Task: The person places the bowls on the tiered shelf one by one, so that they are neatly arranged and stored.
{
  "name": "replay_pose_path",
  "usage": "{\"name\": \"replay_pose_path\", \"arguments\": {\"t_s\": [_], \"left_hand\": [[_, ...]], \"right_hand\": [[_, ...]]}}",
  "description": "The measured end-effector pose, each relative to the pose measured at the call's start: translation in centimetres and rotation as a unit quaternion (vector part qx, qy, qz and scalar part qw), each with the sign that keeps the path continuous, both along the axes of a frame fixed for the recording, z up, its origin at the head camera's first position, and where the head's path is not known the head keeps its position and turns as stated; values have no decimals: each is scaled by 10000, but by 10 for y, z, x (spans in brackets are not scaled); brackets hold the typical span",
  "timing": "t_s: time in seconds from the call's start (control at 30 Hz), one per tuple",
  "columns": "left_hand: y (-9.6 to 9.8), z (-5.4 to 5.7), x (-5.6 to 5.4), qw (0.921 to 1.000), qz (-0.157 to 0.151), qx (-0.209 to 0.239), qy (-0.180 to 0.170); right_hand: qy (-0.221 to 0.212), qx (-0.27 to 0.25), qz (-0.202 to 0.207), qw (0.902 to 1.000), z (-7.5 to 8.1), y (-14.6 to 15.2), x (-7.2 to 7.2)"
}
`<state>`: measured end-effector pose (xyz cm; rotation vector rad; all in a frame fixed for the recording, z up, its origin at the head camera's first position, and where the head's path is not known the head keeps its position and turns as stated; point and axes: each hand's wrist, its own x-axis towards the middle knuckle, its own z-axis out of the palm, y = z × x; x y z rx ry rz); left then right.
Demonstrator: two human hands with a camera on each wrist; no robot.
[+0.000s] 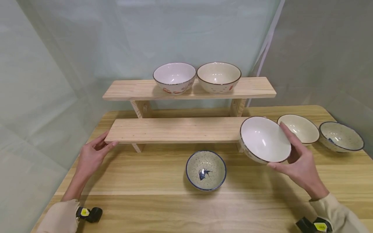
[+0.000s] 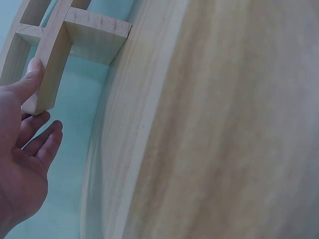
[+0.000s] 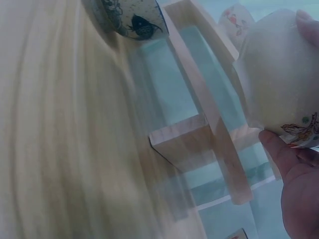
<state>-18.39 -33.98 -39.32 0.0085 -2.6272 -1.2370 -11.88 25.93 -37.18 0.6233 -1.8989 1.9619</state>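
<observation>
At the left end of the lower board of a two-tier wooden shelf (image 1: 175, 130), my left hand (image 1: 91, 156) grips the corner. In the left wrist view its thumb lies on the board (image 2: 52, 74) and a fingertip touches the board's end. My right hand (image 1: 303, 165) holds a white bowl (image 1: 263, 137) by its rim, tilted, at the right end of the lower board. Flower decoration shows on the bowl's outside (image 3: 279, 74) in the right wrist view. A speckled blue-rimmed bowl (image 1: 214, 168) with a blue fish inside stands on the table in front of the shelf.
Two white patterned bowls, a left one (image 1: 175, 74) and a right one (image 1: 218, 73), stand side by side on the upper board. Right of the shelf, a cream bowl (image 1: 300, 127) and another speckled bowl (image 1: 342, 137) sit on the wooden table (image 1: 140, 207). Pale sheeting hangs behind.
</observation>
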Motion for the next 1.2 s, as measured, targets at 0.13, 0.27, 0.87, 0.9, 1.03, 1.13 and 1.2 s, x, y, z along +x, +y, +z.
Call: {"name": "replay_pose_path", "arguments": {"t_s": [0.13,0.27,0.87,0.9,1.03,1.13,1.2], "left_hand": [[1,1,1,10000,14,-13,-8],[1,0,1,10000,-17,12,-17],[1,1,0,9999,2,-38,96],[1,1,0,9999,-3,-32,102],[0,1,0,10000,-8,31,94],[0,0,0,10000,7,48,82],[0,-1,-1,10000,12,39,86]], "right_hand": [[-93,87,-120,9998,5,1,-2],[-136,277,-313,9990,8,2,-5],[-16,996,-1080,9891,14,8,-14],[-19,1141,-1172,9865,15,9,-15],[-41,1730,-1533,9729,17,11,-16],[-118,1919,-1639,9676,18,13,-18],[-172,1959,-1680,9660,18,14,-20]]}}
